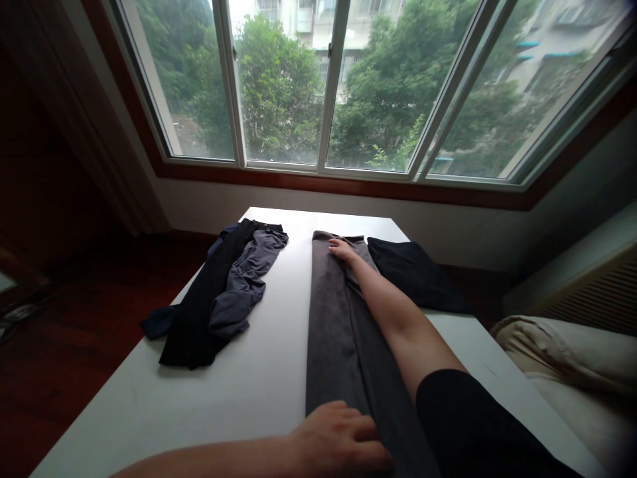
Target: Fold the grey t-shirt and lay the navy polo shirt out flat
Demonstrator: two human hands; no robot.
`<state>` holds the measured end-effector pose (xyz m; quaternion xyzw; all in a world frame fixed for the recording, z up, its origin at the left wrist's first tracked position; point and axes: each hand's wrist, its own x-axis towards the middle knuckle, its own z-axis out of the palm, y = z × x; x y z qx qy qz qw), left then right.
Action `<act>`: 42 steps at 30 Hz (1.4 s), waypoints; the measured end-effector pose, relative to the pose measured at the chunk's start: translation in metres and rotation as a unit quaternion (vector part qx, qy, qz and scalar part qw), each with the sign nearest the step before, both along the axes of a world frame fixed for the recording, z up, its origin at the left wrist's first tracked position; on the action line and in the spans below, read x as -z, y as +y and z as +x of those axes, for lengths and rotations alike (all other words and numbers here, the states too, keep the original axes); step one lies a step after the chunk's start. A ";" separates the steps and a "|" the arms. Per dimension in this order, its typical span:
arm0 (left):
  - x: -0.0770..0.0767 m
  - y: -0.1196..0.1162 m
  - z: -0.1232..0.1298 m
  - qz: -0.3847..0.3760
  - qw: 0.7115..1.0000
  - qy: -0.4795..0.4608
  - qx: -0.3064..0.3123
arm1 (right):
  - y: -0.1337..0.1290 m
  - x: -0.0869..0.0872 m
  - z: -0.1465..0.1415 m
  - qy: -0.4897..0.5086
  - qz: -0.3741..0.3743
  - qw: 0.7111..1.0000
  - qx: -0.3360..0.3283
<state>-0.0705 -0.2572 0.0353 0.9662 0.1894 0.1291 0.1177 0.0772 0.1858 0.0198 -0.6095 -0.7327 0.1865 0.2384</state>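
Trousers [329,325], dark grey, laid lengthwise along the middle of a white table [269,405]. Right hand [341,249]: on the trousers toward the table's far end, fingers loosely spread. Left hand [343,438]: at the table's near end, fingers curled over the trousers; pinch cannot be told. Clothes pile [202,305], black, blue and grey: table's left side. Folded black garment [413,273]: table's far right.

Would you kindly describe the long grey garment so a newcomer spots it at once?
Below the window is a white table. The long grey garment runs along it, between a rumpled dark pile left and a folded black cloth right. Unlike them, it bears the right hand near its far end.
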 end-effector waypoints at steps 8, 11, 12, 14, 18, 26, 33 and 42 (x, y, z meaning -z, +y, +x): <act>0.021 -0.006 0.008 -0.050 0.999 0.009 0.008 | -0.001 -0.003 0.006 -0.026 -0.028 0.998 -0.045; 0.028 -0.009 0.012 -0.054 0.998 0.016 0.013 | -0.005 -0.003 0.006 -0.036 0.000 0.999 -0.033; 0.028 -0.009 0.012 -0.060 0.998 0.018 0.014 | -0.007 -0.003 0.006 -0.041 0.007 0.999 -0.028; 0.024 -0.008 0.011 -0.075 0.997 0.019 0.020 | -0.012 -0.002 0.006 -0.054 0.015 0.998 -0.019; 0.009 -0.002 0.004 -0.091 0.996 0.000 -0.009 | -0.024 0.001 -0.001 -0.083 0.065 0.994 0.024; -0.017 0.002 -0.015 -0.105 0.993 0.005 -0.062 | -0.040 0.019 -0.032 -0.218 0.038 0.969 -0.105; -0.008 -0.010 -0.012 -0.078 0.996 0.035 -0.019 | -0.045 0.023 -0.037 -0.240 0.030 0.964 -0.112; -0.009 -0.012 -0.016 -0.057 0.997 0.036 0.039 | -0.093 0.020 -0.027 -0.182 0.201 0.947 -0.172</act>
